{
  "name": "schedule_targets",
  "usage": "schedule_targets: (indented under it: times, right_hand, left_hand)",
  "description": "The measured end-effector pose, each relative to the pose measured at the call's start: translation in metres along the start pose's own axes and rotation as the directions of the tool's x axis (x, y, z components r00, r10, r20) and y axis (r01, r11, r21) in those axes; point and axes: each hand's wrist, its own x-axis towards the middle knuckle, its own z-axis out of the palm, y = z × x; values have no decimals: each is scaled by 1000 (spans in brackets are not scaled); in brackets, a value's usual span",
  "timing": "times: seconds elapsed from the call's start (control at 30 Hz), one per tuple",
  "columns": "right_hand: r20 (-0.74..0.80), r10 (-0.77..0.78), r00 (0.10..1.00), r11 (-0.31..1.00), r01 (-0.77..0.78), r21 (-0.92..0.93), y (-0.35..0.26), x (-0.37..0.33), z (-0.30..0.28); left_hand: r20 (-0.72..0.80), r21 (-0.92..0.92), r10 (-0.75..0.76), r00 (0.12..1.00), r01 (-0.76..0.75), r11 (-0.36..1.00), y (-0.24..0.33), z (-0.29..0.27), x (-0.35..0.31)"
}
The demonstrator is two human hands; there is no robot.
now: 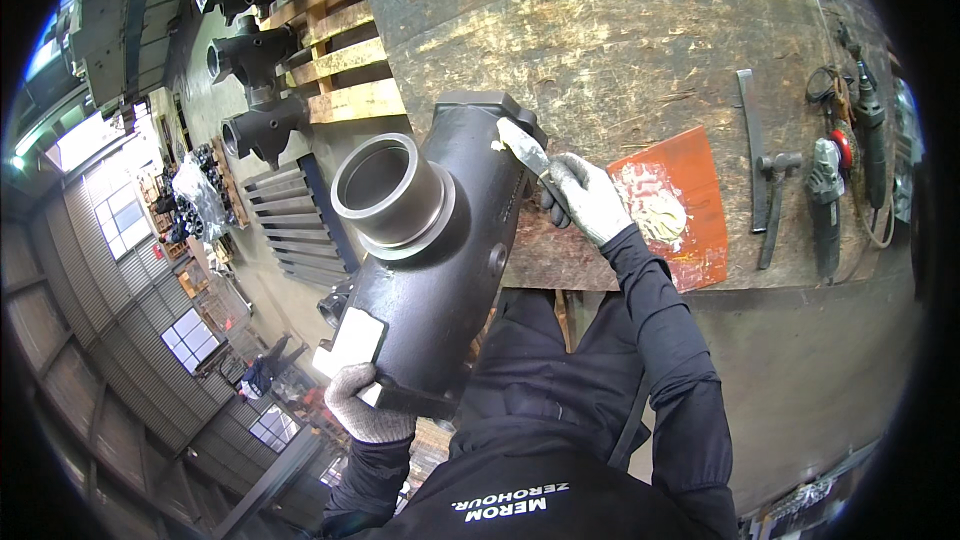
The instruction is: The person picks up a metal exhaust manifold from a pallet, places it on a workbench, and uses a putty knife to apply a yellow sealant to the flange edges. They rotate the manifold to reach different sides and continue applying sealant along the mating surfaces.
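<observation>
We see both our arms in black sleeves, hands in grey knit gloves. Our left hand (365,405) sits near, low and to the left, fingers curled shut in a firm grip, its forearm coming up short from the lower edge. Our right arm bends at the elbow on the right and stretches farther away, wrist straight. Our right hand (588,198) is closed in a pinching grip, knuckles up, pointing left.

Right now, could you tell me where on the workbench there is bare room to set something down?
The workbench is bare across its upper middle, between the black casting and the flat bar. It is crowded at the right: orange board with filler, hammer, angle grinder, cables.
</observation>
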Motion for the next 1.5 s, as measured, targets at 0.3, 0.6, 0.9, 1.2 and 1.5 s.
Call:
schedule_targets:
  times: [0.3,0.6,0.9,1.2,1.5]
  right_hand:
    - [4,11,1000,1000,-11,-17,10,17,-1]
    - [68,93,993,992,-86,-91,-2,14,-2]
    - [-11,50,999,997,-50,-60,-10,8,-4]
    - [-42,-124,991,928,101,-358,-1,17,-10]
    - [82,-704,706,214,320,-923,8,-14,16]
  left_hand:
    - [-113,-487,-444,889,340,805,16,7,2]
    - [-55,-580,-509,859,387,716,9,3,2]
    - [27,-579,-419,908,355,734,-18,-2,-9]
    - [-78,-296,-321,944,285,912,1,4,-7]
    - [-1,-122,-129,992,128,984,-12,-4,-8]
